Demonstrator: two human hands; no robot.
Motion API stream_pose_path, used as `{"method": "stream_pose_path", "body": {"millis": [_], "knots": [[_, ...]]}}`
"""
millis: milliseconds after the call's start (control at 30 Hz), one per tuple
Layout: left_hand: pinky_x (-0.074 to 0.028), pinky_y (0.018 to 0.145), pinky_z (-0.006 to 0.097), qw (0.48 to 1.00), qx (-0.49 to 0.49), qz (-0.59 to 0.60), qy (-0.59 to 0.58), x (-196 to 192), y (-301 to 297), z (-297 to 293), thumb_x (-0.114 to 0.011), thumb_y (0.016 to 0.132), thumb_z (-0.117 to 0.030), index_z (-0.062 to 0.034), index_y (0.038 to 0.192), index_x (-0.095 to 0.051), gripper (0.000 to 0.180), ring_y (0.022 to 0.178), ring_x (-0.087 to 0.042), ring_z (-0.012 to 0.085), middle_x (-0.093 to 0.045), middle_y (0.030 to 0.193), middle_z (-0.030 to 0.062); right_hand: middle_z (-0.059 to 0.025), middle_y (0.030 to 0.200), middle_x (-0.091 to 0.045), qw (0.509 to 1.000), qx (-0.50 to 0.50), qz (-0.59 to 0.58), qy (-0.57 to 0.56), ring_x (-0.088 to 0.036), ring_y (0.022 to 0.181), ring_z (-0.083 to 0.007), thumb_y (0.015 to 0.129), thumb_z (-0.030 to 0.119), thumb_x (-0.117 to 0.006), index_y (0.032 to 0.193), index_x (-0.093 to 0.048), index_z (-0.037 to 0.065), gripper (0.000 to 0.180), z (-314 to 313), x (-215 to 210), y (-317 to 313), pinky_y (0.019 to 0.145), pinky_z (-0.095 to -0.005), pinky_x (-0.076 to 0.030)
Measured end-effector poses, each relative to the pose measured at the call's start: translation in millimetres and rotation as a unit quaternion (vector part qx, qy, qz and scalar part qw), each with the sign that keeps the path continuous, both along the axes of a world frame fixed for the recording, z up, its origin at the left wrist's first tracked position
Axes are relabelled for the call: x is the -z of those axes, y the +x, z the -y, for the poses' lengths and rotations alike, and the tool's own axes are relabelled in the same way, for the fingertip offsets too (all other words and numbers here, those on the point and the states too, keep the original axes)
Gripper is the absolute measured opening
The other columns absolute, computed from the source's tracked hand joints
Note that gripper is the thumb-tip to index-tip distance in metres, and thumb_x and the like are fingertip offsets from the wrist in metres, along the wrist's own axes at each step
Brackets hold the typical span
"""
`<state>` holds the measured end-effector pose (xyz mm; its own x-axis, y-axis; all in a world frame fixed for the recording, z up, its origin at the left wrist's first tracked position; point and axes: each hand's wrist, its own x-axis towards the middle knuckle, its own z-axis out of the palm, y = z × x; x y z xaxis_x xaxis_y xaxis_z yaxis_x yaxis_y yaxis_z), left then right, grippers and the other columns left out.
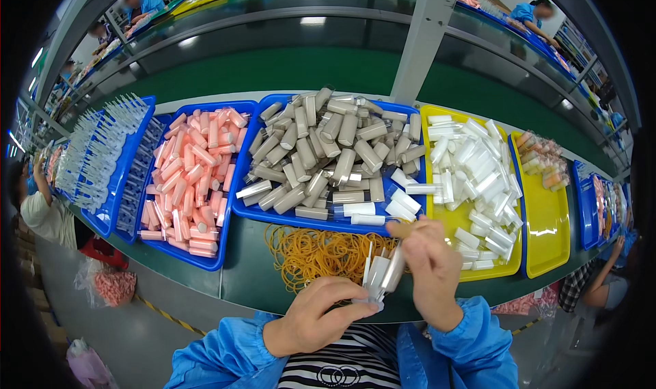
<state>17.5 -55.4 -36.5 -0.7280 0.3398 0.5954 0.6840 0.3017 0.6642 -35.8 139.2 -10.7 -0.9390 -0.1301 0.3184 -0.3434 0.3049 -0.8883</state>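
My left hand (324,314) is closed around the base of a clear plastic holder (374,288) with thin upright prongs, low in front of my body. A grey tube in a clear sleeve (393,271) stands tilted against the holder's right side. My right hand (430,266) is closed, its fingers at the tube's upper end; part of the grip is hidden. Just beyond both hands lies a pile of tan rubber bands (314,256). Past them, a blue tray (301,219) holds many grey tubes (328,132), with several white tubes (369,215) at its near right corner.
Left are a blue tray (179,253) of pink tubes (191,177) and trays of clear pronged holders (102,153). Right, a yellow tray (478,275) carries white tubes (488,177); another yellow tray (550,232) has wrapped bundles (543,158). A metal post (424,40) rises behind. Other people work around.
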Motion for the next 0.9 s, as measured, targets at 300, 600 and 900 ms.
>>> {"method": "stream_pose_path", "body": {"millis": [300, 600, 900], "knots": [[-0.053, 0.062, 0.033, 0.998, -0.044, -0.042, -0.01, -3.0, -6.0, 4.7, -0.083, 0.071, -0.012, -0.008, 0.103, -0.068, 0.036, 0.078, -0.066, 0.023, -0.068, 0.095, 0.0063, -0.009, 0.093, -0.066, 0.999, -0.004, -0.021, -0.026, -0.055, 0.097, -0.0257, 0.092, 0.011, -0.062, 0.102, -0.067, -0.001, 0.017, 13.2, 2.5, 20.5, 0.096, -0.0395, -0.039], [-0.044, 0.061, 0.033, 0.991, -0.13, -0.04, 0.005, 2.2, -7.5, 16.7, -0.08, 0.071, -0.002, -0.0073, 0.105, -0.064, 0.038, 0.067, -0.062, 0.0224, -0.066, 0.089, 0.0081, -0.0098, 0.097, -0.062, 0.894, -0.024, -0.202, 0.4, -0.055, 0.099, -0.0276, 0.074, 0.018, -0.076, 0.105, -0.064, 0.004, 0.036, -15.6, -1.4, -72.8, 0.092, -0.0413, -0.037], [-0.043, 0.064, 0.032, 0.989, -0.144, -0.028, 0.008, 11.0, -5.3, 28.3, -0.078, 0.074, 0.001, -0.0048, 0.104, -0.063, 0.034, 0.072, -0.062, 0.0221, -0.065, 0.09, 0.0098, -0.0083, 0.092, -0.065, 0.815, -0.094, -0.133, 0.556, -0.058, 0.094, -0.0258, 0.069, 0.027, -0.079, 0.102, -0.064, 0.007, 0.041, -14.6, -5.9, -96.8, 0.091, -0.0393, -0.039]]}}
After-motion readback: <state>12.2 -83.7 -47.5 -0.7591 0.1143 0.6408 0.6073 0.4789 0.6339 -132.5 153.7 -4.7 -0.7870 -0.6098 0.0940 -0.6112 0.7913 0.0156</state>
